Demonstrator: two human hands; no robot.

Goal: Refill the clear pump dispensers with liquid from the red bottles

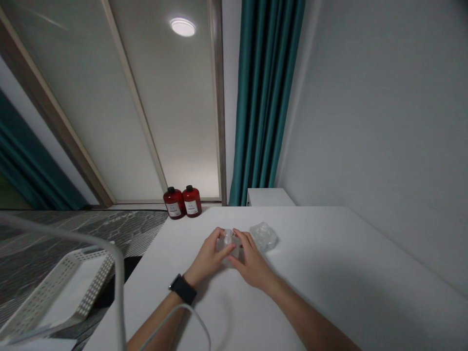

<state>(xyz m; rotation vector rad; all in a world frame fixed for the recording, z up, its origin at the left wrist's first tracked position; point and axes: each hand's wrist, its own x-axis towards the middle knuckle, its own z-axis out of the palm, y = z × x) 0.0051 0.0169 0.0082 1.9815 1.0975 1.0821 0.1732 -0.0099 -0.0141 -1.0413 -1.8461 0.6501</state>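
Cupping a clear plastic container (228,245), the left hand (209,258) and right hand (252,261) meet around it on the white bench (314,239) (a black watch (183,289) on the left wrist); a second clear piece (263,237) lies just beside them, two red bottles (183,202) beyond.

My left hand (208,257) and right hand (251,261) meet palms down, fingers curled inward from either side, with my left fingertips (229,248) close to my right. My left forearm (157,324) and right forearm (307,317) angle inward.
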